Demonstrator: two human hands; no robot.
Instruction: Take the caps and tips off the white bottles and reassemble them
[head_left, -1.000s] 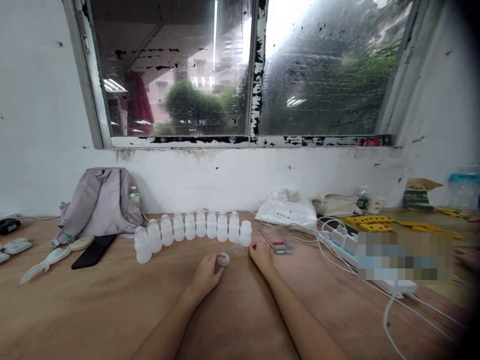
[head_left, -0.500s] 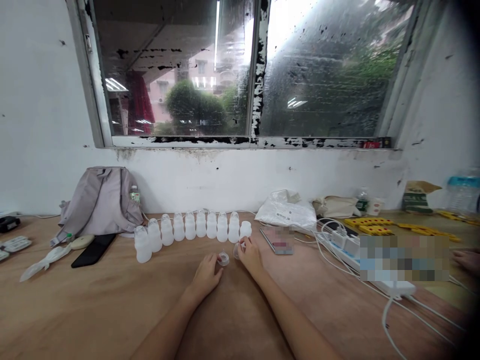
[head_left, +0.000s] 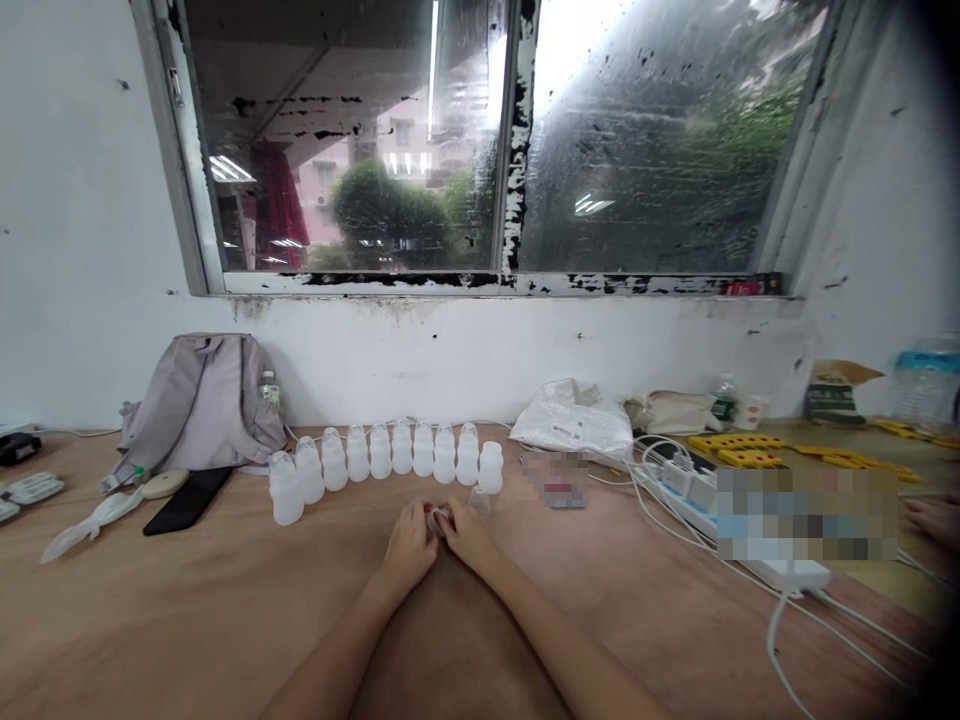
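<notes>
My left hand (head_left: pixel 411 543) and my right hand (head_left: pixel 467 535) meet low over the table, fingers closed on a small clear bottle ring (head_left: pixel 437 518). The fingers cover much of it. Just right of my right hand, a clear dome cap (head_left: pixel 479 501) rests on the table. Behind it stands a milky white baby bottle (head_left: pixel 490 468) without a cap. To its left, several similar bottles (head_left: pixel 402 450) with clear domed tops stand upright in a curved row.
A grey backpack (head_left: pixel 199 405) and a black phone (head_left: pixel 187 502) are on the left. Behind to the right lies a white plastic bag (head_left: pixel 574 420), with another phone (head_left: pixel 559 487) in front. White cables and a power strip (head_left: pixel 795 572) run along the right. Another person's hand (head_left: pixel 934 520) shows at the right edge.
My right hand has left the clear cap and moved left and nearer, joining my left hand at the bottle ring. The cap stays on the table by the uncapped bottle.
</notes>
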